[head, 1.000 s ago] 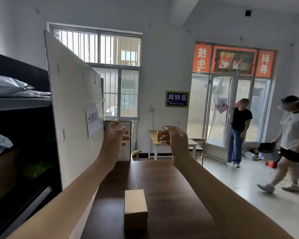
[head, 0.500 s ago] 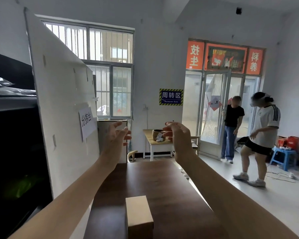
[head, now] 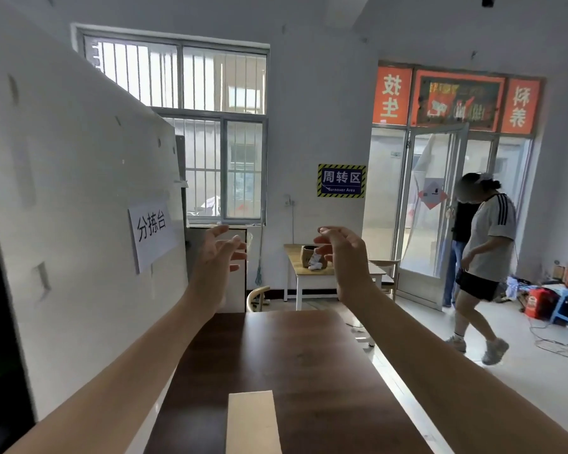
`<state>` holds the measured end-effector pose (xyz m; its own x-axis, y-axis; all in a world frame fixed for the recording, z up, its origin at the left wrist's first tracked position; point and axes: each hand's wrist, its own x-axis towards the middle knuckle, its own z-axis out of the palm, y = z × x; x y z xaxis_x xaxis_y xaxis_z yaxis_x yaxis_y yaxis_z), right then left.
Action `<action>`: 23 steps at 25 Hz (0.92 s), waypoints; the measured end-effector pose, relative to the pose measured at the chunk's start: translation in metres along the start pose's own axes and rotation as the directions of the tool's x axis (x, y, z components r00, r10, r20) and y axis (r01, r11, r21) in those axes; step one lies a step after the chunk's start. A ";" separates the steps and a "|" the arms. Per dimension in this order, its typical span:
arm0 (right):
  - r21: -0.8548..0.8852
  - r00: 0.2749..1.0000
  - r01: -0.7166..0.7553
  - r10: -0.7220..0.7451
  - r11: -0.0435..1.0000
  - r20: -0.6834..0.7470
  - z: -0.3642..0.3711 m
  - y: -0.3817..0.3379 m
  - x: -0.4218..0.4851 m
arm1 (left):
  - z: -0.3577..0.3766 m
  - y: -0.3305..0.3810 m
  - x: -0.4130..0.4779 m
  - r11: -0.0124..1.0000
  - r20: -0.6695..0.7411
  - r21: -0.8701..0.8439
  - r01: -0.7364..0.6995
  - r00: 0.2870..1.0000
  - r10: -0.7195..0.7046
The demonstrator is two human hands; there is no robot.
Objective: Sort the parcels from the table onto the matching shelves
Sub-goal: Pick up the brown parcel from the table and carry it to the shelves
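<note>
Parcel, a tan rectangular cardboard box (head: 253, 421), sits on the dark wooden tabletop (head: 309, 348) close to us, long axis pointing away. Our left hand (head: 218, 257) and right hand (head: 341, 257) hover empty, fingers loose, well beyond it, neither nearer.

Parcel (head: 253, 421) on table (head: 325, 371), panel (head: 79, 191) left

White-painted walls (head: 312, 93); barred window (head: 210, 126) at rear, admitting daylight; glazed door (head: 430, 240) at right beneath orange signage (head: 392, 96); pale floor (head: 505, 404); small side table (head: 296, 262) against the rear wall, carrying what may be a basket (head: 310, 253); striped-border wall sign (head: 341, 180) above it.
</note>
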<state>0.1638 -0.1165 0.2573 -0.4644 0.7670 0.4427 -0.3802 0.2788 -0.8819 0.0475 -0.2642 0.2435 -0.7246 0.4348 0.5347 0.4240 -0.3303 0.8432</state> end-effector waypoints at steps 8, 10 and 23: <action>0.008 0.999 -0.044 0.044 0.999 0.019 -0.007 0.047 0.053 | 0.022 -0.041 0.034 0.999 -0.019 0.039 0.005 1.000 -0.005; 0.015 0.997 -0.069 0.069 0.997 0.028 0.000 0.062 0.064 | 0.020 -0.058 0.045 0.999 -0.010 0.049 0.011 1.000 -0.010; -0.198 0.947 -0.318 0.319 0.927 -0.027 0.035 0.264 0.033 | -0.041 -0.287 0.020 0.882 0.071 0.176 0.437 0.888 -0.454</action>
<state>0.0198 -0.0380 0.0450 -0.5396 0.8313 0.1333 -0.0461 0.1290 -0.9906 -0.1110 -0.1945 0.0105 -0.7974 0.5957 0.0961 0.1532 0.0459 0.9871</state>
